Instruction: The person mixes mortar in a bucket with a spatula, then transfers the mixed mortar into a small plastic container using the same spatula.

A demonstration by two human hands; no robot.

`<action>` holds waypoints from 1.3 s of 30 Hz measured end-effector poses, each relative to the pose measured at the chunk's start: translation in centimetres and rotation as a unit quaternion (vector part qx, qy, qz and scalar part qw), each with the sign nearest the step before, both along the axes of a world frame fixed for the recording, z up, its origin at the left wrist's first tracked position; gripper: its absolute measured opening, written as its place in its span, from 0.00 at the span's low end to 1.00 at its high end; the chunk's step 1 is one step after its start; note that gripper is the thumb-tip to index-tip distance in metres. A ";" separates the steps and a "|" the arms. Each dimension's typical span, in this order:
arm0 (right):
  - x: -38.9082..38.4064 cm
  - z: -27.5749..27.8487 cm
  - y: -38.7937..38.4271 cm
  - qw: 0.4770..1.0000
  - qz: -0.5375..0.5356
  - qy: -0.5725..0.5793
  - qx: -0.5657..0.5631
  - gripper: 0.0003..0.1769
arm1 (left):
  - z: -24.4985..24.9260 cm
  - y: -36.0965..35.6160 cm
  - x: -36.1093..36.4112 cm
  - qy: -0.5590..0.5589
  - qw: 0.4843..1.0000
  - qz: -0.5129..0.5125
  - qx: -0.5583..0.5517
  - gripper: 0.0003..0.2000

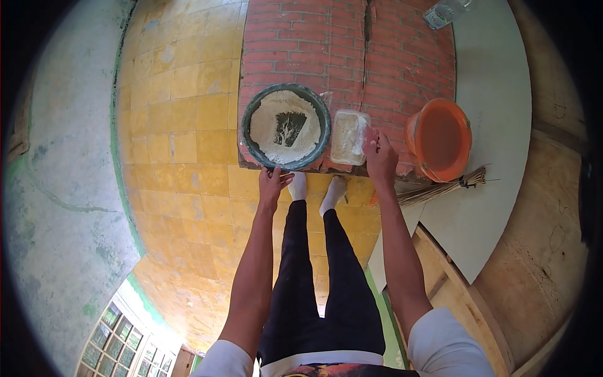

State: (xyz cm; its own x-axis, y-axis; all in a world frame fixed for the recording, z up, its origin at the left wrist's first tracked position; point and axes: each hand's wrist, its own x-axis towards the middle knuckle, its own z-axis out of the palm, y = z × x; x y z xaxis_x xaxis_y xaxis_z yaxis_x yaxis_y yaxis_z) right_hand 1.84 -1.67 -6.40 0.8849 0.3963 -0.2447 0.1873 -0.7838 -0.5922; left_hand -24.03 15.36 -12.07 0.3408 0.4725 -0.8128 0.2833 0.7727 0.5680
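A dark green basin (246, 141) holds pale flour-like powder, with a dark patch of its bottom showing in the middle. At its near rim is my left hand (274, 183), fingers apart and fingertips at the edge. To the right of the basin stands a clear rectangular plastic container (347, 135) with whitish contents and white powder on its right side. My right hand (381, 158) is closed at that right edge, pinching it. Its fingertips are partly hidden, and a pinkish patch there is too blurred to make out.
An orange bucket (466, 141) with brownish contents stands at the right of the red brick-patterned surface (289, 47). A bundle of thin sticks (440, 190) lies in front of it. A clear plastic bottle (443, 14) lies at the far right. Yellow tiles (182, 151) cover the floor.
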 end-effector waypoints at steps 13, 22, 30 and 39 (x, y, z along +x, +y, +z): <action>-0.1 2.4 1.7 0.999 -0.006 -0.041 0.015 0.19 | 0.2 -0.1 -0.6 0.022 0.999 -0.024 0.020 0.11; -3.1 2.7 10.8 0.990 0.096 0.047 0.092 0.18 | -0.9 0.7 0.4 0.113 0.989 -0.084 0.047 0.11; -7.6 -1.8 14.6 0.982 0.090 0.121 0.110 0.17 | -0.6 0.9 0.3 0.121 0.987 -0.097 0.040 0.20; -10.9 -4.9 18.0 0.978 -0.039 0.162 0.124 0.18 | 2.1 1.6 0.8 0.099 0.971 -0.145 0.162 0.56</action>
State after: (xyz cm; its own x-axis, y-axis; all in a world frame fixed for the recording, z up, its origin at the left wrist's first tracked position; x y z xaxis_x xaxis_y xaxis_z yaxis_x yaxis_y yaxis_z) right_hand -9.07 16.28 -11.28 0.8066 0.4139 -0.4219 -0.0951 -0.6137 -0.7838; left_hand -23.21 16.93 -9.99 0.3501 0.6213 -0.7010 0.5915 0.4337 0.6798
